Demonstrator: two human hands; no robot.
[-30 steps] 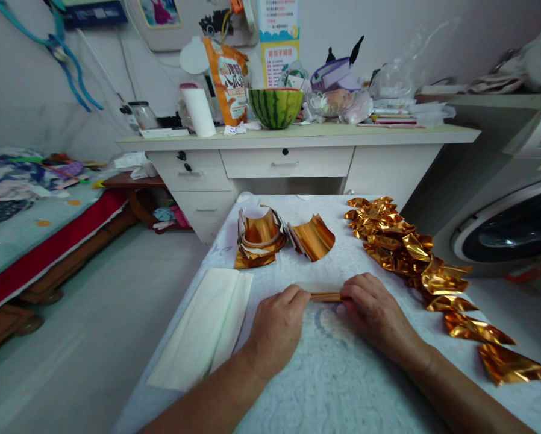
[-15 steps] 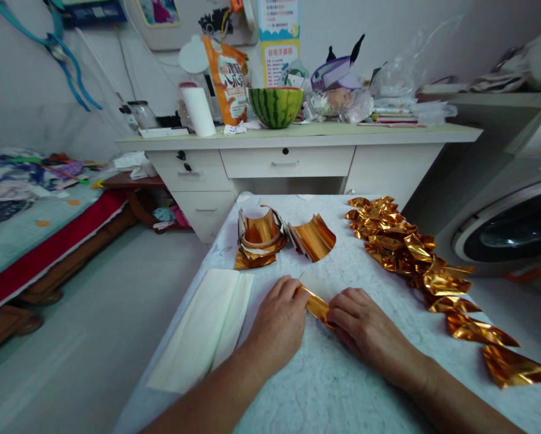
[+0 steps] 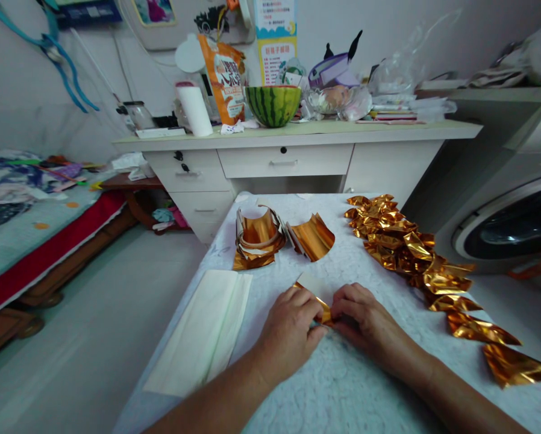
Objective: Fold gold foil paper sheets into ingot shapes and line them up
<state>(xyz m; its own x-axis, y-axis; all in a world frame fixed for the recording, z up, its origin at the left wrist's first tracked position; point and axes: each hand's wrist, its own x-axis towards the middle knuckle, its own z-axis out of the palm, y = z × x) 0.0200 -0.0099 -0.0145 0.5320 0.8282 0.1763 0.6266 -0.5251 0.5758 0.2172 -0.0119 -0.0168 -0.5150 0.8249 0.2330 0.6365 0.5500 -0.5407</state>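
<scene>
My left hand [image 3: 288,328] and my right hand [image 3: 365,316] meet at the middle of a white-covered table [image 3: 343,386], both pinching a small folded piece of gold foil paper [image 3: 313,294] whose white back faces up. The fingertips of both hands press together over its near end. Two curled stacks of gold foil sheets [image 3: 256,238] [image 3: 311,237] lie just beyond the hands. A long row of folded gold foil pieces [image 3: 415,256] runs along the table's right side.
A pale folded paper stack [image 3: 202,328] lies at the table's left. Behind stands a cream desk [image 3: 293,157] with a halved watermelon [image 3: 273,105], a paper roll, a snack bag and clutter. A bed [image 3: 35,223] is left, a washing machine [image 3: 514,217] right.
The foil strip lay flat and level between my hands; now it is turned at an angle with its far end raised, and both hands have closed together over its near end.
</scene>
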